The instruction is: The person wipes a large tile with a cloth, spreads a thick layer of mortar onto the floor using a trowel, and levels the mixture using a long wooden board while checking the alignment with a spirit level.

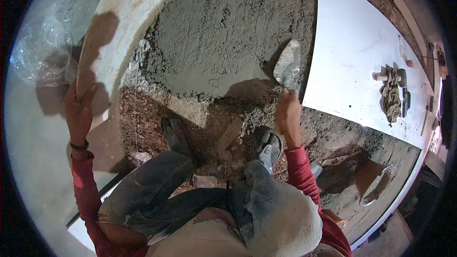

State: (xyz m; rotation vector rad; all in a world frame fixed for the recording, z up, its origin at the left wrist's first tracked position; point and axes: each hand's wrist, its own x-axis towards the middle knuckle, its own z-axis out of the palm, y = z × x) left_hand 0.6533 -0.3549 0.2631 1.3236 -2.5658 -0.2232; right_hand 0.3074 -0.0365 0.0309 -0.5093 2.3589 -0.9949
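Note:
My right hand (289, 116) is closed round the handle of a trowel (288, 64), whose blade is smeared with grey mortar. The blade lies over the right side of a wet mortar bed (223, 33), close to the edge of a large white tile (354, 62). Over on the left, my left hand (80, 116) grips the edge of a pale, stained panel (131, 4), thumb on one side and fingers on the other. The panel borders the mortar bed. The trowel handle is mostly hidden in my fist.
My sandalled feet stand on rough broken ground (223, 135) below the mortar. A thin string (136, 95) runs along the left side. A dirty cloth bundle (392, 97) and tools lie on the tile. An orange-brown bucket (373, 183) sits at lower right; clear plastic wrap (45, 47) lies far left.

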